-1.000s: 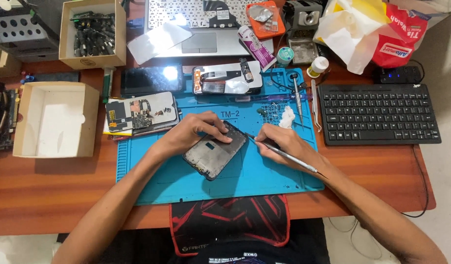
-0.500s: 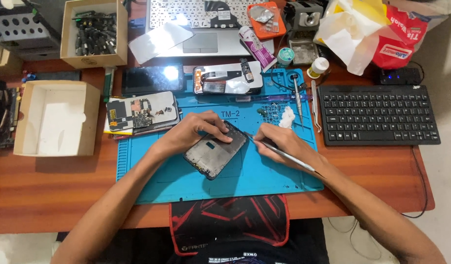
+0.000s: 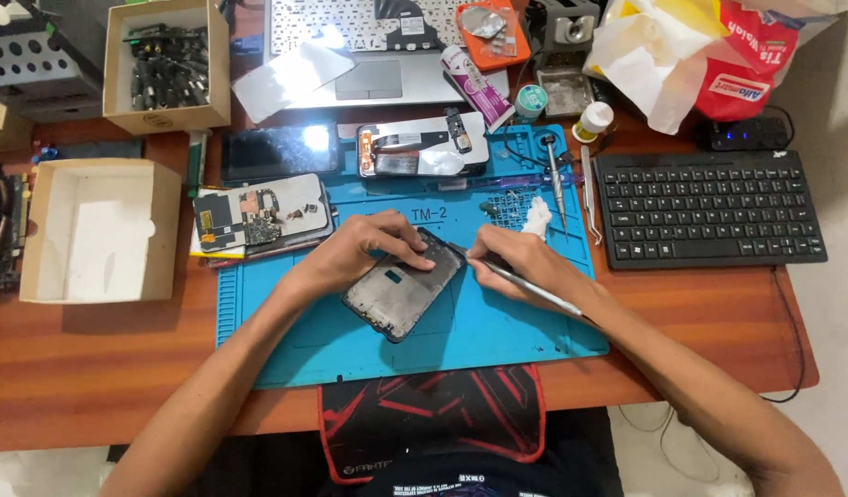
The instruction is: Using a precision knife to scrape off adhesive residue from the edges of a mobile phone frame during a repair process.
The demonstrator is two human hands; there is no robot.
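Note:
An opened dark phone frame (image 3: 401, 294) lies tilted on the blue work mat (image 3: 497, 322). My left hand (image 3: 364, 250) rests on its upper left edge, fingers pressing it down. My right hand (image 3: 520, 260) grips a thin metal tool (image 3: 534, 290) like a pen, its tip touching the phone's upper right corner.
Other disassembled phones (image 3: 258, 216) (image 3: 424, 147) lie at the mat's back. A black keyboard (image 3: 709, 207) is at the right, an open white box (image 3: 97, 230) at the left, a laptop (image 3: 369, 46) and a box of parts (image 3: 166, 64) behind. Screwdrivers (image 3: 557, 179) lie on the mat.
The hands and the phone frame stay nearly where they were; the tool tip has shifted only slightly at the phone's corner.

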